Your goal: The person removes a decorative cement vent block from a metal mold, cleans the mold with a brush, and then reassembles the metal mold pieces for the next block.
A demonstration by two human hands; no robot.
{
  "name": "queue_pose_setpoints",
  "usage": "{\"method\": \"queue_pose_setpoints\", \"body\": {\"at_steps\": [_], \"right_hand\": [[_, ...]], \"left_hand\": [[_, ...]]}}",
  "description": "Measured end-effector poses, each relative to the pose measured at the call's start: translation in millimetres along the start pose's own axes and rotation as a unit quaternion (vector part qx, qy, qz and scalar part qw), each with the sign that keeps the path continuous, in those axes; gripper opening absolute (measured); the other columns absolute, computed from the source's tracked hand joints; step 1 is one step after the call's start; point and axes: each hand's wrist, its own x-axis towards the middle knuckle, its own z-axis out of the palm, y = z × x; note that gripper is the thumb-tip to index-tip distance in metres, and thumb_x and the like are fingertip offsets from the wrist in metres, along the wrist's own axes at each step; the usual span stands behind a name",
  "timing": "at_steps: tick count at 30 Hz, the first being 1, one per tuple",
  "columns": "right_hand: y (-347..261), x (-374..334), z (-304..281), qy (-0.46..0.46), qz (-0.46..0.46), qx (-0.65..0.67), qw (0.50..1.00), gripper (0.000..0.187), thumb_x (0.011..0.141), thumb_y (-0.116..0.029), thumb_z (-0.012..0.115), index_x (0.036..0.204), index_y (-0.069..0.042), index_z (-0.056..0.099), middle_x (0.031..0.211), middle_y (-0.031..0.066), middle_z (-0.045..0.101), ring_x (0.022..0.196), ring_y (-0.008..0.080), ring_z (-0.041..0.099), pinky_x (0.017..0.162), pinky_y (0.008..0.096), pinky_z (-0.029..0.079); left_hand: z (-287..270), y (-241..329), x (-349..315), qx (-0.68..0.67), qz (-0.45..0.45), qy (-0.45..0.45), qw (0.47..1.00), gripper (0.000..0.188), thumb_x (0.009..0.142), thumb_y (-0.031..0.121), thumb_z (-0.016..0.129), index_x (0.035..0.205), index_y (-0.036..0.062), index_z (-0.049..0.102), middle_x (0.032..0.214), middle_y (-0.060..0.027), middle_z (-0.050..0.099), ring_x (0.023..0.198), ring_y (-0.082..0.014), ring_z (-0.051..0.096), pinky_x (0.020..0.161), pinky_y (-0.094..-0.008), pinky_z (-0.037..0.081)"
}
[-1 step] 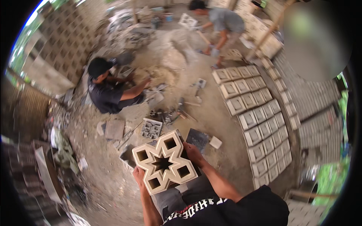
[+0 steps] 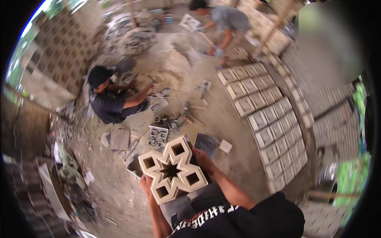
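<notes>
A pale, cross-shaped ventilation block [image 2: 183, 164] is held up in front of my body, its patterned face toward me. It has a star-shaped opening in the middle and a square hole in each of its arms. My left hand [image 2: 146, 185] grips its left edge, with most of the fingers hidden behind it. My right hand [image 2: 202, 159] is closed on the upper right edge, its fingertips partly out of sight. Beyond the block, a grey patterned mould or block [image 2: 157, 136] lies on the ground.
A seated person [image 2: 112, 95] works beside a sand heap [image 2: 162, 79]; another person [image 2: 228, 23] bends over at the back. Rows of pale blocks [image 2: 274, 127] lie on the right. A dark flat plate [image 2: 205, 144], a small pale piece [image 2: 225, 146] and hand tools [image 2: 192, 117] are ahead.
The surroundings have shifted slightly to the left in the view. The block and both hands keep almost the same place and grip.
</notes>
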Motion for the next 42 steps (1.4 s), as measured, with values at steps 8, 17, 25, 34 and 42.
{"method": "queue_pose_setpoints", "body": {"at_steps": [8, 17, 25, 34, 42], "right_hand": [[42, -70, -24, 0.111, 0.015, 0.114, 0.987, 0.056, 0.103, -0.044, 0.038, 0.109, 0.005, 0.065, 0.098, 0.016, 0.07, 0.094, 0.0185, 0.062, 0.088, 0.0363, 0.046], [96, -179, -10, 0.26, 0.018, 0.19, 0.947, 0.062, 0.101, -0.046, 0.034, 0.104, 0.008, 0.064, 0.107, 0.0336, 0.063, 0.109, 0.0469, 0.059, 0.093, 0.0473, 0.043], [120, -217, -25, 0.308, -0.039, 0.298, 0.903, 0.063, 0.104, -0.045, 0.031, 0.106, 0.005, 0.068, 0.099, 0.0192, 0.071, 0.098, 0.0241, 0.066, 0.09, 0.0403, 0.046], [80, -237, -57, 0.276, -0.005, 0.348, 0.896, 0.057, 0.104, -0.044, 0.037, 0.109, 0.004, 0.068, 0.097, 0.0107, 0.071, 0.085, 0.0163, 0.068, 0.077, 0.0326, 0.052], [70, -164, -94, 0.195, 0.002, 0.237, 0.952, 0.057, 0.105, -0.043, 0.037, 0.11, 0.004, 0.068, 0.1, 0.0111, 0.071, 0.09, 0.0156, 0.066, 0.08, 0.0311, 0.052]], "left_hand": [[30, 33, 4, 0.015, 0.051, -0.151, 0.987, 0.055, 0.101, 0.048, 0.046, 0.11, -0.0028, 0.065, 0.091, -0.0119, 0.068, 0.078, -0.021, 0.065, 0.068, -0.0355, 0.054], [44, 40, -40, 0.073, 0.057, -0.433, 0.897, 0.033, 0.097, 0.028, 0.054, 0.109, -0.0008, 0.065, 0.099, -0.0122, 0.07, 0.075, -0.0213, 0.069, 0.064, -0.0362, 0.058], [89, 25, -17, 0.139, 0.043, -0.378, 0.914, 0.039, 0.097, 0.04, 0.056, 0.084, 0.0042, 0.062, 0.072, 0.0019, 0.053, 0.064, -0.0102, 0.046, 0.056, -0.0302, 0.039], [120, 12, -41, 0.174, 0.082, -0.353, 0.916, 0.046, 0.098, 0.037, 0.054, 0.066, 0.0056, 0.046, 0.063, 0.005, 0.039, 0.06, -0.0079, 0.032, 0.053, -0.0305, 0.029], [123, 13, -24, 0.094, 0.033, -0.225, 0.969, 0.045, 0.099, 0.038, 0.053, 0.072, 0.0024, 0.054, 0.065, 0.005, 0.041, 0.062, -0.0079, 0.035, 0.056, -0.0289, 0.031]]}}
